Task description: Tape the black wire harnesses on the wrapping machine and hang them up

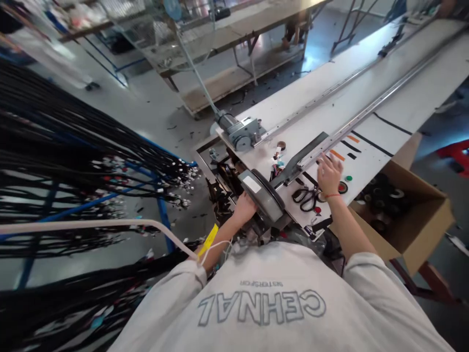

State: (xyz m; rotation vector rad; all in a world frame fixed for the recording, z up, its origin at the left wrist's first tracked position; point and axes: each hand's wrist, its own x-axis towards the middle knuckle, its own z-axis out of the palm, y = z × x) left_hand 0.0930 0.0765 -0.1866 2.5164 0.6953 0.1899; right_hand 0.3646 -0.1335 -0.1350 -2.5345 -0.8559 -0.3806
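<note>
Left side: long bundles of black cables point(73, 132) lie across a blue rack point(163, 220), pale connectors point(185, 178) clustered at their ends. Background: long workbench point(234, 33) with a lower shelf point(216, 95); dark scraps point(238, 101) scattered on the grey floor point(135, 115). Right side: open cardboard box point(428, 239) containing dark rolls point(384, 200), contents partly shadowed; red object point(454, 154) near the frame edge, identity unclear. Black-handled scissors point(306, 199) and orange strips point(337, 155) lie on the white tabletop point(384, 120)

Grey, white-labelled housing point(269, 200) by white table point(289, 108)
</note>
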